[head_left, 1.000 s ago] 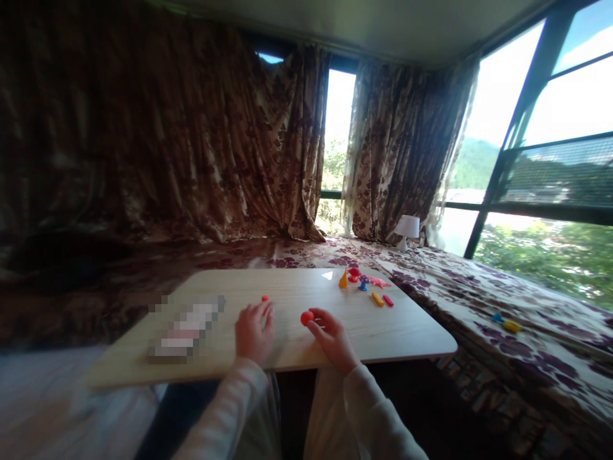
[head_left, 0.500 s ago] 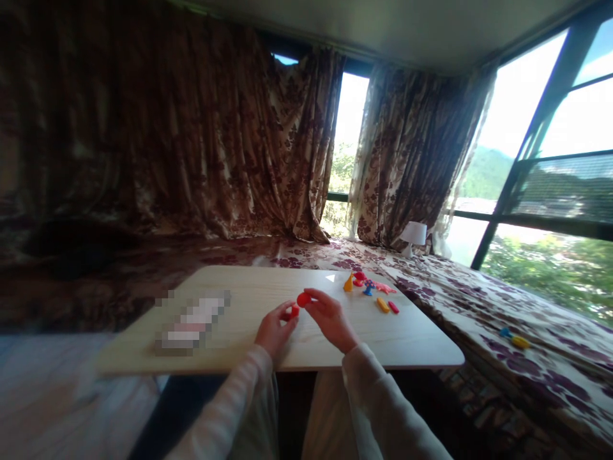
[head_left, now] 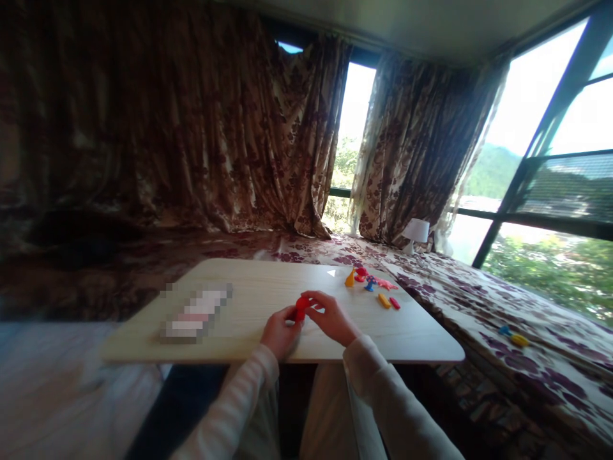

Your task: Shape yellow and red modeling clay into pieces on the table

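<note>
A red lump of clay point(head_left: 301, 306) sits between both hands, just above the pale wooden table point(head_left: 230, 300). My left hand point(head_left: 280, 331) pinches it from the left with curled fingers. My right hand point(head_left: 330, 315) grips it from the right, fingertips pressed on its top. The two hands meet at the table's near middle. Whether the lump is one piece or two pressed together I cannot tell.
Several small coloured toy pieces point(head_left: 371, 284) lie at the table's far right corner. A blurred-out flat object point(head_left: 194, 314) lies on the left. A white lamp point(head_left: 414, 233) stands by the curtains. Small blue and yellow pieces point(head_left: 510, 336) lie on the floral bedspread at right.
My left hand picked a small red piece off the table and brought it to the red lump in my right hand. Both hands now press together on the red clay.
</note>
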A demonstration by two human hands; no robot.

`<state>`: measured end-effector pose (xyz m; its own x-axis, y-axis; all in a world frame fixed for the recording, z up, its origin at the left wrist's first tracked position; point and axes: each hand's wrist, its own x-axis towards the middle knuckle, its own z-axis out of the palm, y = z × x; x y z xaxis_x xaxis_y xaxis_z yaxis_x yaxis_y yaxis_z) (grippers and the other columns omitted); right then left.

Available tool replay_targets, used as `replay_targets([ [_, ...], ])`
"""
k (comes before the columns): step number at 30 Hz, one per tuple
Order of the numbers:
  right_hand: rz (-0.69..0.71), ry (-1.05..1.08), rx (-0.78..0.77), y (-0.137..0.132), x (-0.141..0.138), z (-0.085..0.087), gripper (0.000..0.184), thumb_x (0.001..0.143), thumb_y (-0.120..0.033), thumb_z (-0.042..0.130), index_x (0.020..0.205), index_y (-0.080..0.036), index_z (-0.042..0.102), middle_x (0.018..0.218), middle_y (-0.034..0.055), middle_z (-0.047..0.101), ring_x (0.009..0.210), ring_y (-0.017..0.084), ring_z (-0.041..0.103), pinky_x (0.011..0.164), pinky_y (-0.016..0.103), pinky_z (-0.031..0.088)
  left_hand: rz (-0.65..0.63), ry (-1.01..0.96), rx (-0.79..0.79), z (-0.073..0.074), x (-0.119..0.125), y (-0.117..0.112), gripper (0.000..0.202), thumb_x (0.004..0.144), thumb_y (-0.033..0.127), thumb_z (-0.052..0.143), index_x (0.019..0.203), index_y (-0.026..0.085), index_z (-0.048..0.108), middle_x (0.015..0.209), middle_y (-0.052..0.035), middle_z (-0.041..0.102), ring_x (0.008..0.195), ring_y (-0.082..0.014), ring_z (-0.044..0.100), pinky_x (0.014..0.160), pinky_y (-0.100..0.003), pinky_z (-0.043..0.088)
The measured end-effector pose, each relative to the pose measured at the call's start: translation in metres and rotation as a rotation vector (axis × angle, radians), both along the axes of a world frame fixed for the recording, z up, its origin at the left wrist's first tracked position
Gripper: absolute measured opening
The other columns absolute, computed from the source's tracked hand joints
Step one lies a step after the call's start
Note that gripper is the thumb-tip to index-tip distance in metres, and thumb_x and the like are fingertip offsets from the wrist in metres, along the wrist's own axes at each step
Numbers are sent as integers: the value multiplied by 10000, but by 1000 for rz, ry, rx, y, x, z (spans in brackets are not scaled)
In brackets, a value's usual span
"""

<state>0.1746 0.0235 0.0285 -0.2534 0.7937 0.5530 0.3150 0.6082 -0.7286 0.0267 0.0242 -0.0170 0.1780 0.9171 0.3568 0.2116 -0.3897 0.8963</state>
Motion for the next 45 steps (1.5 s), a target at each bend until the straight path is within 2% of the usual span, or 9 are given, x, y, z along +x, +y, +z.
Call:
replay_targets([
  [6,9,8,-26,1,0,-2,247,775,-250,609,1004,-183,669,981,71,702,814,189,659,738,355,538,-23,-3,-14,4,-1,-4,274,879,367,542,1023,139,591,982,-33,631,853,-155,615,764,-352,527],
  [14,18,4,-68,1,0,1,230,780,-263,634,983,-160,673,884,70,724,798,195,673,742,351,547,-10,-29,-58,4,-1,-4,269,874,354,553,1035,142,588,991,-34,630,860,-156,615,769,-354,527],
  [25,-13,-83,-12,0,-1,6,205,757,-261,645,943,-196,699,887,44,717,780,191,655,704,328,537,-12,-31,-99,8,-2,-9,291,871,388,548,988,127,602,953,-18,631,842,-166,617,744,-342,529],
  [33,-12,-108,6,-4,-3,11,192,762,-218,631,937,-193,704,884,51,703,777,189,653,700,327,535,-9,-35,-74,7,-1,-4,259,867,335,567,1042,145,586,1017,-39,625,891,-163,610,783,-361,526],
  [40,2,-109,25,-5,-3,12,188,758,-224,644,932,-195,709,886,50,667,768,172,645,694,306,529,-5,-41,-61,4,-3,-5,284,873,388,546,974,128,602,915,-13,632,809,-152,617,720,-327,530],
  [45,13,-108,8,-6,-2,14,185,757,-229,640,923,-191,712,869,46,660,763,171,645,699,307,527,13,35,-27,5,-3,-4,296,871,393,547,989,128,604,949,-17,635,841,-167,621,738,-338,532],
])
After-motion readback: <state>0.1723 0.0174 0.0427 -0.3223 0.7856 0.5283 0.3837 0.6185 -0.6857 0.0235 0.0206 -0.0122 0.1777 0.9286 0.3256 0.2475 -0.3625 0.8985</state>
